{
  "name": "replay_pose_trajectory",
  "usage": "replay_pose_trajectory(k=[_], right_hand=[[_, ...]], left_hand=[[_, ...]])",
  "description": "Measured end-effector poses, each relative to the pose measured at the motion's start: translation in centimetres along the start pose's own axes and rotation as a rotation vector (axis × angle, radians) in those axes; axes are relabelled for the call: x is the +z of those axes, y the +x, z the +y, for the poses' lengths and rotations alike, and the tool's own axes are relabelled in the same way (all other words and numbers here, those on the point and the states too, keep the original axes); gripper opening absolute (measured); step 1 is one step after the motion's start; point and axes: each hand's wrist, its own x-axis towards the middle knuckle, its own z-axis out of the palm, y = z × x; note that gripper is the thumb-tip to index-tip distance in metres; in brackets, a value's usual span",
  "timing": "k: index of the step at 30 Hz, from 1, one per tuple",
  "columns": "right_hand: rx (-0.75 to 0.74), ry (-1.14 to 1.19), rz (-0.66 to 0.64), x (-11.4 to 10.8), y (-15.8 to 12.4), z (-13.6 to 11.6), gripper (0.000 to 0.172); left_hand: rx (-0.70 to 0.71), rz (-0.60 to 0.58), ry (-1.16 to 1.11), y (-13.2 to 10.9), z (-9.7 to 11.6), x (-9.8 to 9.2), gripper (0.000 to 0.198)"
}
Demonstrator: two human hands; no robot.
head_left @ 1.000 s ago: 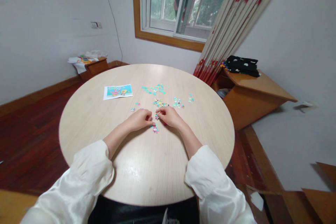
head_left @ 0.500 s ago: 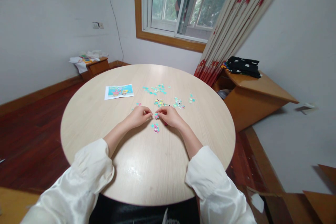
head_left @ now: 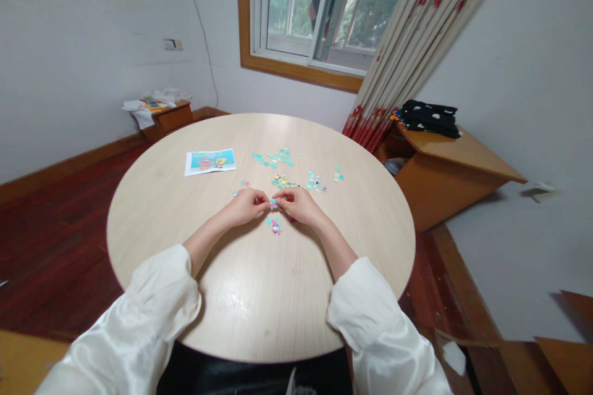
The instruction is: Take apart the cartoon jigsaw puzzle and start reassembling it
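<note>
My left hand [head_left: 248, 205] and my right hand [head_left: 299, 204] rest on a round pale wooden table [head_left: 194, 210], fingertips almost meeting. Between them they pinch a small pink and teal puzzle piece [head_left: 273, 203]. Just below the fingers lies a small joined cluster of pieces [head_left: 275, 226]. Loose teal pieces [head_left: 273, 158] lie scattered farther back, with another colourful group [head_left: 299, 182] just beyond my hands. A printed reference picture [head_left: 210, 161] lies flat to the back left.
A low wooden cabinet [head_left: 445, 166] with black dotted cloth [head_left: 430, 116] on it stands right of the table. A small wooden stand [head_left: 167, 116] with papers sits by the left wall. Curtains [head_left: 407, 37] hang beside the window. Dark wooden floor surrounds the table.
My left hand has lifted off the small cluster and moved up to meet the right fingertips at the puzzle piece. The cluster now lies uncovered.
</note>
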Motion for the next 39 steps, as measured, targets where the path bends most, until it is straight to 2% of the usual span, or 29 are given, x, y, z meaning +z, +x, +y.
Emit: replay_pose_trajectory(k=[12,15,19,21,25,29,34,39], right_hand=[[0.012,-0.036,-0.051,0.0,-0.4,-0.2,0.017],[0.016,-0.1,-0.022,0.2,-0.3,-0.1,0.017],[-0.026,-0.223,0.009,0.5,-0.2,0.1,0.017],[-0.049,-0.282,0.01,0.7,-0.1,0.2,0.017],[-0.071,-0.354,0.016,0.9,-0.1,0.4,0.019],[-0.071,-0.363,0.029,0.9,-0.1,0.5,0.021],[-0.068,-0.339,0.031,0.9,-0.2,0.4,0.021],[-0.054,-0.324,0.032,0.9,-0.1,0.5,0.021]], left_hand=[[-0.015,-0.028,-0.051,-0.1,-0.1,-0.2,0.02],[-0.057,0.083,-0.037,0.2,-0.4,-0.5,0.021],[-0.165,0.36,-0.053,0.5,-1.4,-1.8,0.029],[-0.211,0.46,-0.048,0.6,-2.1,-2.7,0.033],[-0.292,0.548,0.008,0.7,-3.5,-3.9,0.032],[-0.354,0.533,0.103,0.6,-4.8,-4.4,0.024],[-0.343,0.385,0.161,0.5,-5.9,-4.6,0.011],[-0.295,0.241,0.146,0.5,-6.4,-4.6,0.03]])
